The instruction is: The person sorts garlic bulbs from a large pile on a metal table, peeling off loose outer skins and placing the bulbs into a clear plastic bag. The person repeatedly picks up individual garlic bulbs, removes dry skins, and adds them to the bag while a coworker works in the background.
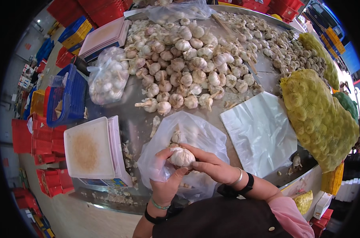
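Observation:
Between my fingers is a whole garlic bulb (182, 157) with pale, papery skin. My left hand (167, 178) grips it from the left, with thin plastic from the bag draped over some of its fingers. From the right, my right hand (209, 165) closes on the same bulb with thumb and fingertips. Directly below lies a clear plastic bag (209, 128), its mouth spread wide, with garlic inside. Beyond the bag a large heap of garlic bulbs (183, 62) covers the metal table (132, 125). A stack of flat plastic bags (260, 134) lies to the right.
On the left stand a digital scale (89, 148), a blue plastic basket (67, 98) and a tied bag of garlic (108, 77). A second scale (102, 37) sits farther back. Yellow mesh sacks (317, 119) of garlic line the right edge. Red crates (47, 136) are stacked beyond the table.

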Action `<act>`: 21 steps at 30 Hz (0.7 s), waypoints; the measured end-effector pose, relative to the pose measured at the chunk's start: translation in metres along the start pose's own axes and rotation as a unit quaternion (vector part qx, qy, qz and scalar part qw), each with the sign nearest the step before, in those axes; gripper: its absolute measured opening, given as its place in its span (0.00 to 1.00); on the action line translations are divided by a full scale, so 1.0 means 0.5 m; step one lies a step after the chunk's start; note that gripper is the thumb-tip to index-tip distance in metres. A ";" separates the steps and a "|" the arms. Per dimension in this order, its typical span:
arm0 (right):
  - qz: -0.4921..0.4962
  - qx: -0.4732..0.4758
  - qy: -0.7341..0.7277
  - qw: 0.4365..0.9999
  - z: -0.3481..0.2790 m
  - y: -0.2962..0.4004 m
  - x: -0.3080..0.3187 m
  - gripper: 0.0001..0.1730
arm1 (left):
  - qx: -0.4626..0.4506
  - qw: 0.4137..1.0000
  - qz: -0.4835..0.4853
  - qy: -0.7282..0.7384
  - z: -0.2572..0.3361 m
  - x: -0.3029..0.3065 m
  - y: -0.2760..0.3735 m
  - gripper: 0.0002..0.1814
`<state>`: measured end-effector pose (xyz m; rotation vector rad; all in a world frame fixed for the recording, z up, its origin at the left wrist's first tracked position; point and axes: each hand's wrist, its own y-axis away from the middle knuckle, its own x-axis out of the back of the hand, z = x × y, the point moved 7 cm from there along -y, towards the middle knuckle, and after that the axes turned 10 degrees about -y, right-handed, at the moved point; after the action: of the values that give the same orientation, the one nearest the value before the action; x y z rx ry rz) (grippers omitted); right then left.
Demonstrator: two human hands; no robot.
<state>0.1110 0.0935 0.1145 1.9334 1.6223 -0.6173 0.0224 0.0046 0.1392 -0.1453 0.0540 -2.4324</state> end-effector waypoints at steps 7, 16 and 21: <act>0.036 -0.022 0.005 0.999 0.014 0.002 0.001 0.31 | 0.026 0.999 -0.007 0.017 -0.001 0.000 0.006 0.24; 0.083 0.075 0.242 0.964 -0.016 0.000 -0.003 0.24 | -0.009 0.999 -0.005 -0.044 -0.009 0.013 0.014 0.22; 0.071 0.159 0.476 0.862 -0.059 0.004 -0.036 0.17 | 0.026 0.998 0.013 -0.048 -0.036 0.034 0.035 0.22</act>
<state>0.1101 0.0992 0.1484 2.8347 1.9500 0.2353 0.0190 -0.0198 0.1216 -0.2362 -0.0495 -2.3956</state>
